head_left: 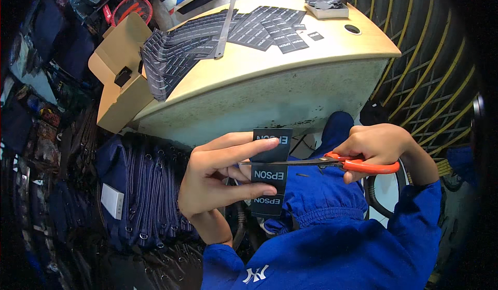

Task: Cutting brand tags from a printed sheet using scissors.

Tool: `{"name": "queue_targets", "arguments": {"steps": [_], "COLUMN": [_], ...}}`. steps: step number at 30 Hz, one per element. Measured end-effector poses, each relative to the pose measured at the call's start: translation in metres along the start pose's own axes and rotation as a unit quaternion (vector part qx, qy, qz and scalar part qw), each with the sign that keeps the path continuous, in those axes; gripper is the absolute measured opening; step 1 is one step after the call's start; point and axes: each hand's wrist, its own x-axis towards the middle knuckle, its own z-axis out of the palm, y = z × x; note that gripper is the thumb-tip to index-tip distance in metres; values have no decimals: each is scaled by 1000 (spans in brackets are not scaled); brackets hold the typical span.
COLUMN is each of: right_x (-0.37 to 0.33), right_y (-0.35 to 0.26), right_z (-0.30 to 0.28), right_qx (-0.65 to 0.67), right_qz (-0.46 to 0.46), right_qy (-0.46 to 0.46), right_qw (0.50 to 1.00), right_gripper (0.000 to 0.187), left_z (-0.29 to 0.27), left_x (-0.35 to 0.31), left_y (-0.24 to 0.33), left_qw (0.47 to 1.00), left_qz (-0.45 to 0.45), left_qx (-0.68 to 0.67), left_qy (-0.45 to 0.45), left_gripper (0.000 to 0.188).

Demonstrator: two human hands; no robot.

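My left hand (220,170) pinches a black strip of printed labels (268,174) between fingers and thumb, held upright over my lap. Orange-handled scissors (371,166) are in my right hand (381,143), its fingers wrapped round the handles. Their blades reach leftward across the strip, at the line between its top label and the one below. Thin dark scraps lie on my blue trousers under the blades. On the table beyond, sheets of the same black labels (259,28) lie spread out, with a metal ruler (226,28) across them and a single cut label (315,36) to their right.
An open cardboard box (122,100) stands at the table's (249,74) left end. A small tray with dark pieces (328,10) sits at the far right, near a round hole. Dark blue bags (150,186) are piled at left, a white box (112,200) on them. A folding gate (425,41) stands at right.
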Motion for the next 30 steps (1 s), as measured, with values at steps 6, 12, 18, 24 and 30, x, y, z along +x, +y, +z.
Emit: {"name": "queue_targets", "arguments": {"steps": [6,12,18,24,30], "right_x": [0,0,0,-5,-5], "right_y": [-1,7,1,8,23], "right_z": [0,0,2,3,8], "right_qx": [-4,-49,-38,-24,-25], "right_qz": [-1,-17,-1,11,45], "right_qy": [5,-6,12,49,169], "right_qw": [1000,999,999,998,984], "right_gripper": [50,45,47,47,41], "left_z": [-2,-3,0,-1,-3], "left_x": [1,0,0,0,1], "left_y": [1,-2,-2,-7,-8], "left_qw": [1000,1000,1000,999,998], "left_qz": [13,4,-18,-23,-18], "left_qx": [21,30,1,-18,-55], "left_qy": [-7,-7,8,22,25], "left_gripper": [64,65,67,69,73]}}
